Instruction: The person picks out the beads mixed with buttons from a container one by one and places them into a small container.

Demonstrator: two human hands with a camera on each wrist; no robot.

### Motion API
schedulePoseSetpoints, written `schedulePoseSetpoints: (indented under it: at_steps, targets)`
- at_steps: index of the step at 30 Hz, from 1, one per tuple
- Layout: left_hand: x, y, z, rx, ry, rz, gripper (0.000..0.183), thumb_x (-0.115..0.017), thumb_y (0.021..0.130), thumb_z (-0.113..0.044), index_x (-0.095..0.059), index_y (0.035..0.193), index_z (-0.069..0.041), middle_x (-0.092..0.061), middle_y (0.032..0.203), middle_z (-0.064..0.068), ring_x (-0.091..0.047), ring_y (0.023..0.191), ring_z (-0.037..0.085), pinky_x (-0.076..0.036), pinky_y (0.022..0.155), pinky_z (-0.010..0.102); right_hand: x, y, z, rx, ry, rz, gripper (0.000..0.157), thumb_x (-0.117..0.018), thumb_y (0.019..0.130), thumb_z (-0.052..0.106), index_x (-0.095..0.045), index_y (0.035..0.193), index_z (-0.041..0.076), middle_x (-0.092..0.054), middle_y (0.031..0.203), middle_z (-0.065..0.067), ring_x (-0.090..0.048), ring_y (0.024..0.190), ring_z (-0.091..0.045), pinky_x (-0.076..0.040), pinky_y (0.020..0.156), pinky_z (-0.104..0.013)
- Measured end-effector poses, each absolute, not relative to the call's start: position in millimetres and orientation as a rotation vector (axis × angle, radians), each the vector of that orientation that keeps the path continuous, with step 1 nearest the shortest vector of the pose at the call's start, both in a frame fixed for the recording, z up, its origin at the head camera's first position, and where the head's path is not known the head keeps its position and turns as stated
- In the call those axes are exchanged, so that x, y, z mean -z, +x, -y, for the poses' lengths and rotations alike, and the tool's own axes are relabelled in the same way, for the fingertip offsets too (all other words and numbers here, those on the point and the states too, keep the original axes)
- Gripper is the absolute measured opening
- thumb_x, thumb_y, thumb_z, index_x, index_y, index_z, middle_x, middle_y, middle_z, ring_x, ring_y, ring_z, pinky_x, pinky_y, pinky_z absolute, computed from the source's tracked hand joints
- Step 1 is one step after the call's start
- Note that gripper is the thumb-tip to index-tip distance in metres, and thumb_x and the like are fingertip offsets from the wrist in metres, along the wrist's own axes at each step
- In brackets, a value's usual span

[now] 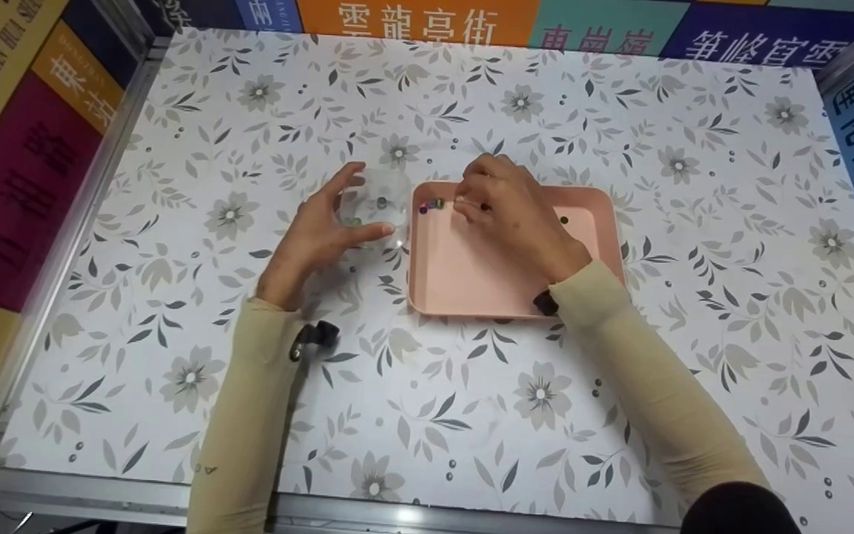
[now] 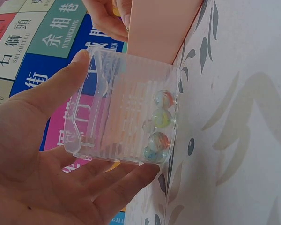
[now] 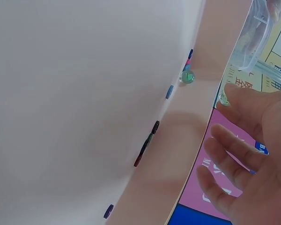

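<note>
My left hand (image 1: 316,233) curls its thumb and fingers around a clear plastic box (image 1: 375,194) just left of the pink tray (image 1: 486,285). Several glass marbles (image 2: 159,140) lie along the bottom of that box in the left wrist view. Over the tray's far side, my right hand (image 1: 512,211) pinches a glass marble (image 3: 223,97) between thumb and index finger, the other fingers loosely bent. Inside the tray, another marble (image 3: 188,77) with green in it sits by the wall. Small flat coloured discs (image 3: 144,147) lie along the same wall; their exact kind is unclear.
A floral-patterned cloth (image 1: 412,408) covers the table around the tray. Coloured panels with large lettering (image 1: 419,22) stand along the far edge and both sides. A metal rail (image 1: 86,486) runs along the near edge.
</note>
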State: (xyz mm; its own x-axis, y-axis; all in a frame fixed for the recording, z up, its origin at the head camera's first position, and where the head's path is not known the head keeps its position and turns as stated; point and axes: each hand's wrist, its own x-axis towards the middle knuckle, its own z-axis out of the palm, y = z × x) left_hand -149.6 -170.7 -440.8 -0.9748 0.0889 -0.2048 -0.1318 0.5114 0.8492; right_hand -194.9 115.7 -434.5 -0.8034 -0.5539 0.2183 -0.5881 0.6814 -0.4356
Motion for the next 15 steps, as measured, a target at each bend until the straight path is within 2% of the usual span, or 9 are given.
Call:
schedulePoseSetpoints:
  at_steps: [6,15]
  targets:
    - [441.1,-150.5,170.5,-1.431,-0.055,-2.536,0.103,-0.091,0.080,-0.040,-0.031,0.164,-0.033,-0.043,0.165,0.005,-0.029,0.159,0.036,-0.032,0.129,0.045,432.9,-193.7,-114.3,-0.790,0.899,2.856,0.022,-0.074,0.098,0.026,-0.078,0.110,0.008,-0.064,0.129,-0.009,-0.056,0.117,-0.029,-0.047,0.105,-0.046]
    - [441.2,-151.5,170.6,-1.427,-0.064,-2.530,0.104,-0.092,0.079,-0.041,-0.031,0.163,-0.035,-0.042,0.166,0.003,-0.029,0.160,0.035,-0.034,0.128,0.046,429.1,-193.4,-112.0,-0.827,0.918,2.818,0.023,-0.073,0.099,0.028,-0.078,0.110,0.009,-0.064,0.132,-0.010,-0.057,0.116,-0.028,-0.050,0.101,-0.044]
